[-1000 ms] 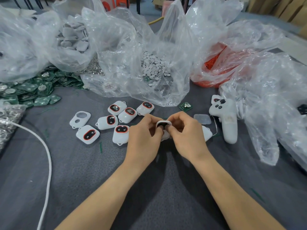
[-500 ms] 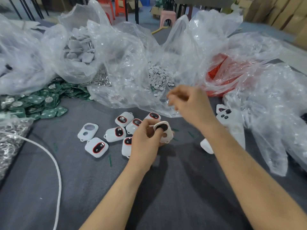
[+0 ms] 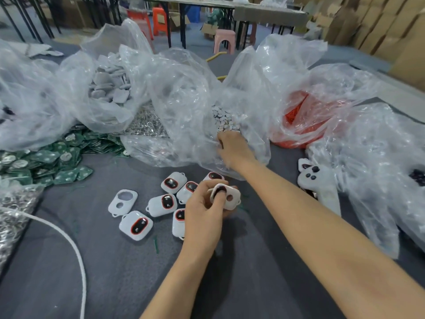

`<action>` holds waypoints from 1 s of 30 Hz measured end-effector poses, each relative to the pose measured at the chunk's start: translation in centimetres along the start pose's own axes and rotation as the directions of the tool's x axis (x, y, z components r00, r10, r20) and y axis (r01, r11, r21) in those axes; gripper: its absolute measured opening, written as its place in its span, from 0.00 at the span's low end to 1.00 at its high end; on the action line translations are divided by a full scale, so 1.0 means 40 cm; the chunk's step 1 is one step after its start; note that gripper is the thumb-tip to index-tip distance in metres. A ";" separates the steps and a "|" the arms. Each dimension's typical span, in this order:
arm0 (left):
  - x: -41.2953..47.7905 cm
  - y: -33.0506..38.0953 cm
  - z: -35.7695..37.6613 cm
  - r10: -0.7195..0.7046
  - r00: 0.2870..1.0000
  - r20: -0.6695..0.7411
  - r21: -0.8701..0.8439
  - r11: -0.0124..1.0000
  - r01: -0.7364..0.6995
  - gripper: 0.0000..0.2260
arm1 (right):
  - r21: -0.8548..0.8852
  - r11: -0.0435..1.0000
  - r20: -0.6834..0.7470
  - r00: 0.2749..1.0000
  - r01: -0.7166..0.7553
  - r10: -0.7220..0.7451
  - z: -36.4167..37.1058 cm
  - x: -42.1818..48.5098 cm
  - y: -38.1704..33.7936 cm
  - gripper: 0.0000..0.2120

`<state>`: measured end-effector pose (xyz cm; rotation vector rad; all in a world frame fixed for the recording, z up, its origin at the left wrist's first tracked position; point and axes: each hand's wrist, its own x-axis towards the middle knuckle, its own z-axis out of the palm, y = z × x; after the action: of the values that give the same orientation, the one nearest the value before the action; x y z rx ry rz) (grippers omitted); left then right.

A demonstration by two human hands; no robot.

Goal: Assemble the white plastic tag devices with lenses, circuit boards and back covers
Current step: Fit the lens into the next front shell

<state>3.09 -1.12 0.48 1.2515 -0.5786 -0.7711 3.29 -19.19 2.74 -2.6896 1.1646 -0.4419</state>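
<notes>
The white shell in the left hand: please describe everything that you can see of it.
The white shell looks like smooth plastic and has the form of a rounded square. It has a dark oval window near one end, partly covered by a fingertip, and a small round hole beside it. The left hand grips it, tilted, above the grey table. It touches nothing else that I can see.
</notes>
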 end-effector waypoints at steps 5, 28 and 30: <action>-0.005 0.003 -0.008 0.077 0.997 0.032 0.107 0.991 -0.080 0.10 | 0.685 0.728 -0.157 0.967 -0.040 0.201 -0.079 -0.100 0.017 0.06; -0.012 -0.025 0.002 0.001 0.999 0.039 0.141 0.990 -0.007 0.09 | 0.957 0.235 0.085 0.936 -0.172 0.341 -0.077 -0.406 0.064 0.06; -0.014 -0.022 0.004 0.016 0.999 0.034 0.155 0.988 -0.021 0.10 | 0.978 0.120 0.123 0.931 -0.173 0.343 -0.080 -0.405 0.065 0.08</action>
<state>2.45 -0.90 -0.33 1.3767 -0.6866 -0.7436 -10.09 -9.19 1.81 -1.2273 0.8176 -0.9240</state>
